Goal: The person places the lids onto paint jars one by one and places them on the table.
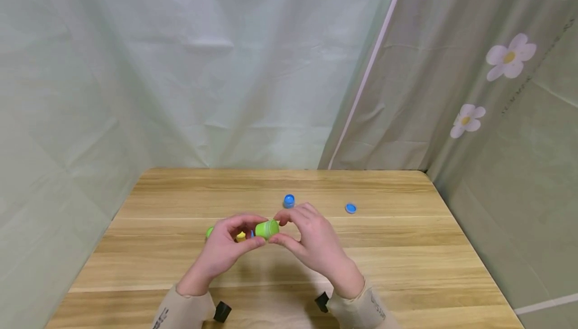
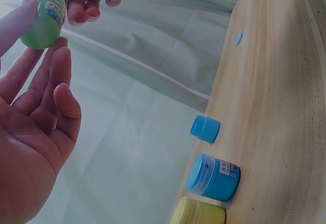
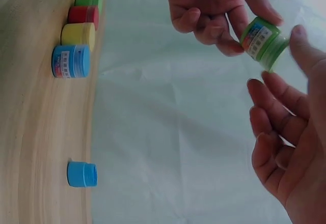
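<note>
A small green paint jar point(image 1: 266, 229), with a printed label point(image 3: 259, 40) on its side, is tilted in the air between both hands. My left hand point(image 1: 228, 241) grips its body between thumb and fingers. At the lid end, my right hand point(image 1: 311, 236) has its thumb and index fingertip on opposite sides of the rim, pinching it. The other right fingers curl loosely, away from the jar. In the right wrist view, the lid end point(image 3: 274, 53) points toward the right hand.
A row on the wooden table point(image 1: 406, 259) holds blue point(image 3: 70, 61), yellow point(image 3: 77, 34), red point(image 3: 83, 15) and green point(image 3: 88, 0) jars, mostly behind the left hand in the head view. Farther back stand a small blue pot point(image 1: 289, 201) and a loose blue lid point(image 1: 350, 208). Curtains point(image 1: 226, 68) surround the table.
</note>
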`<state>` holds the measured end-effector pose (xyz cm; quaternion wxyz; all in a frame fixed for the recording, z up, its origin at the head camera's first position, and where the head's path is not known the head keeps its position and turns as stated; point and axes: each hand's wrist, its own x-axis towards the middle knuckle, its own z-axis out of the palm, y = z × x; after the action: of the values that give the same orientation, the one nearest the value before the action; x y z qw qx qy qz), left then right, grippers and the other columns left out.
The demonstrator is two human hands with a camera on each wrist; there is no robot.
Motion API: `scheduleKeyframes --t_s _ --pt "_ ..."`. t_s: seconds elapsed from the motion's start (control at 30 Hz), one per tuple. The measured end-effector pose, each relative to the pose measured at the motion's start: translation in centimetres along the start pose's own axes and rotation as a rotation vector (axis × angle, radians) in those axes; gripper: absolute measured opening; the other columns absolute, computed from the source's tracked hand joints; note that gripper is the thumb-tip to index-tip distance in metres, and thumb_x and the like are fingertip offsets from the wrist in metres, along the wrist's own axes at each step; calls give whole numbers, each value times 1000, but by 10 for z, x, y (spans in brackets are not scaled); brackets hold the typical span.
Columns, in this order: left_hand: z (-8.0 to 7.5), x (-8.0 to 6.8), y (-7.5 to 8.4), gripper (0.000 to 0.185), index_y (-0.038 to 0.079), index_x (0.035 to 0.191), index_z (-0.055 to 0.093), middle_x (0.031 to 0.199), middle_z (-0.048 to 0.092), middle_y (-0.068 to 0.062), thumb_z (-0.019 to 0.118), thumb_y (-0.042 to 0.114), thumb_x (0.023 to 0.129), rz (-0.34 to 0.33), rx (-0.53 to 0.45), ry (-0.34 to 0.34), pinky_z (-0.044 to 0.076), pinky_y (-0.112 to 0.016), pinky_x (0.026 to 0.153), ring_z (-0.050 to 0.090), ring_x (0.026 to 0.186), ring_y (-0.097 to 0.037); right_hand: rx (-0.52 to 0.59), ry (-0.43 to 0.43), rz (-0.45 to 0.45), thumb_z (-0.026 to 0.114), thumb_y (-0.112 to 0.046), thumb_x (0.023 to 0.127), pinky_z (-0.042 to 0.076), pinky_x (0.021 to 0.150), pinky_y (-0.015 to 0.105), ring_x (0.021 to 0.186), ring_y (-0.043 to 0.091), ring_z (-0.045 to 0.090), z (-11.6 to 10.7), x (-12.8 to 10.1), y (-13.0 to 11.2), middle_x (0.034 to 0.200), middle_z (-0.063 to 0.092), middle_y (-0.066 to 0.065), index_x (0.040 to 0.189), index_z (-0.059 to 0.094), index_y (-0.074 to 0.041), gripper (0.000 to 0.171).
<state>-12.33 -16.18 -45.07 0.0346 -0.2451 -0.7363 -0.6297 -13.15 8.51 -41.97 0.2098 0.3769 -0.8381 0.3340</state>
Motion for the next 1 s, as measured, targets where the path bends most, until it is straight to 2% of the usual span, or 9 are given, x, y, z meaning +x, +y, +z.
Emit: scheduleKeyframes --t_s 0.1,0.17,0.3,0.4,0.57,0.73,1.0 --pt "0 -1 2 27 8 123 76 105 76 -3 79 2 96 -28 4 9 55 -32 76 65 89 -17 25 -1 -46 79 -47 96 56 90 31 111 15 63 -1 1 2 123 70 -4 136 68 -15 52" --pt "0 -1 2 26 8 124 76 107 75 -2 77 3 98 -44 2 12 56 -33 79 67 91 -18 37 -1 -102 84 -38 95 54 93 30 115 17 62 -2 2 4 130 68 -4 139 67 -16 53" --pt "0 -1 2 26 9 124 76 110 75 -2 76 3 99 -42 -3 2 57 -34 82 67 93 -19 30 2 -183 89 -21 91 51 96 26 117 17 62 -3 4 5 130 68 -4 132 71 -16 45" --pt "-1 -1 0 26 8 123 76 109 76 -3 76 1 99 -19 -3 -10 56 -34 80 66 91 -19 14 11 -196 89 -19 89 51 96 24 114 17 63 -4 4 4 125 70 -4 126 74 -15 40" --pt "0 -1 0 26 5 122 76 107 76 -2 77 0 97 -25 -26 -13 57 -33 80 66 91 -17 -12 33 -191 87 -24 89 53 93 25 109 18 63 -2 4 2 120 71 -3 123 74 -12 38" --pt "2 0 1 27 0 121 76 106 76 -2 80 0 95 -45 -63 11 60 -31 80 69 92 -15 -36 27 -159 80 -28 93 52 90 25 107 18 62 2 4 -1 119 71 -3 122 71 -11 35" --pt "4 1 -3 27 -3 118 77 109 77 -1 82 -5 91 15 -82 41 61 -28 77 70 91 -14 -33 -7 -71 77 -29 96 52 92 27 108 18 60 4 4 -5 116 69 -2 120 69 -10 32"
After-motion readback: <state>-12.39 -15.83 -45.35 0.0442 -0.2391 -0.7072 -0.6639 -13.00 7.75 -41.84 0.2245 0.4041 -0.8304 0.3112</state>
